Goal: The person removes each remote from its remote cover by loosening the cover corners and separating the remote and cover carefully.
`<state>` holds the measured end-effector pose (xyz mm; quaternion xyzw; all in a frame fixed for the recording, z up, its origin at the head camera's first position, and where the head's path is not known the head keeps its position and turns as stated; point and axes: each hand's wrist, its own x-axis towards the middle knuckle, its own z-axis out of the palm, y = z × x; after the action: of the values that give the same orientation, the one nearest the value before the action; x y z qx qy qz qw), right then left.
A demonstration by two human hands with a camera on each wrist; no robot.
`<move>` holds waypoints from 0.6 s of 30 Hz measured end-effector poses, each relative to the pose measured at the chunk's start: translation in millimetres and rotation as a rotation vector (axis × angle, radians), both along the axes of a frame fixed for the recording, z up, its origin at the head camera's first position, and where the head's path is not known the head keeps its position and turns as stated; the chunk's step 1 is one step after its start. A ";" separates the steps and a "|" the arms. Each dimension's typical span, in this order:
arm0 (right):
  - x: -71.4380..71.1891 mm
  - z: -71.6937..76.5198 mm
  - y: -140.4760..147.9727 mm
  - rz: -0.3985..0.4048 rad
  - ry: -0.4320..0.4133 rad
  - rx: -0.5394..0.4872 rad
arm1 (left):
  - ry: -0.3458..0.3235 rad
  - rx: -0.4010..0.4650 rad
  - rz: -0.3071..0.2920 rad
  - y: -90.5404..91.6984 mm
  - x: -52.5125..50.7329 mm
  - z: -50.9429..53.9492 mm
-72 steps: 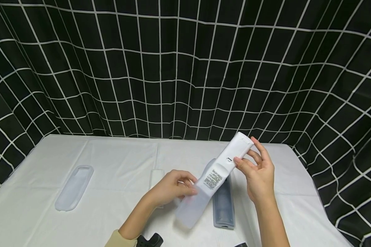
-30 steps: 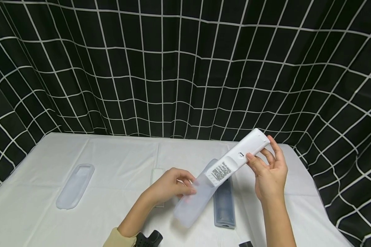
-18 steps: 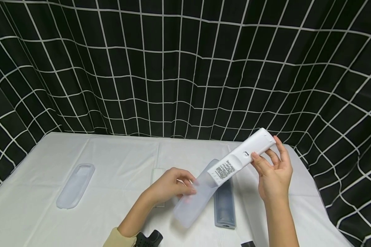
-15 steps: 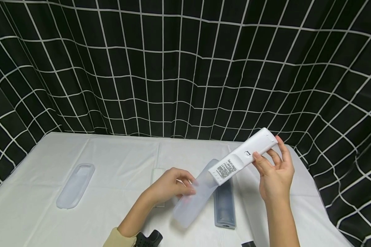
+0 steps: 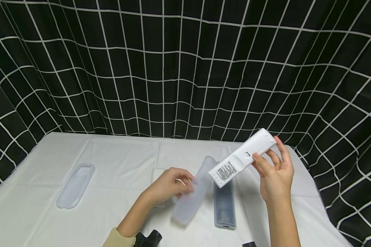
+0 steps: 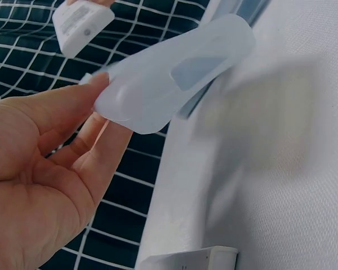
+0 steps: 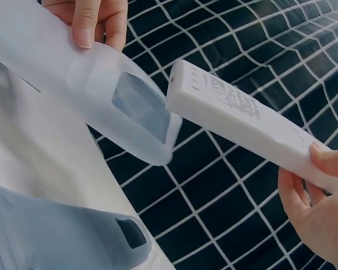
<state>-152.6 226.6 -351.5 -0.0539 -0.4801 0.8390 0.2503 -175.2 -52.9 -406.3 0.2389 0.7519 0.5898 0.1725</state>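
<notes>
The blue-grey case (image 5: 225, 209) lies on the white-clothed table (image 5: 120, 161), its long sides running toward the far edge, beyond which the black gridded curtain (image 5: 173, 68) rises. To the right of the case, a broad band of cloth runs out to the slanting side edge; to its left, a wider stretch reaches the pale case (image 5: 75, 187), well apart from it. Nearer on that left side, a pale rectangular piece (image 5: 157, 174) is partly hidden. Above the blue-grey case, the white remote (image 5: 244, 156) tilts up to the right, its upper end crossing the line of the far edge in the head view. The frosted sleeve (image 5: 193, 202) slants over the case's left side, raised off the cloth; the left wrist view shows a gap between sleeve and remote. The left hand (image 5: 173, 185), left of the case, pinches the sleeve between thumb and fingers, its forearm rising from the near side. The right hand (image 5: 275, 175), right of the case, grips the remote near its upper end, thumb on one long side, fingers behind, forearm almost upright in the head view.
</notes>
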 end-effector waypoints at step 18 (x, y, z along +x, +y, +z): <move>1.9 -4.6 -8.9 0.130 -0.085 0.173 | 0.036 0.003 0.070 -15.4 -5.1 4.0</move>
<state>-150.7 217.8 -356.1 -0.0363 -0.5633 0.8059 0.1785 -180.3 -68.2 -402.4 0.2234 0.7618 0.5923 0.1378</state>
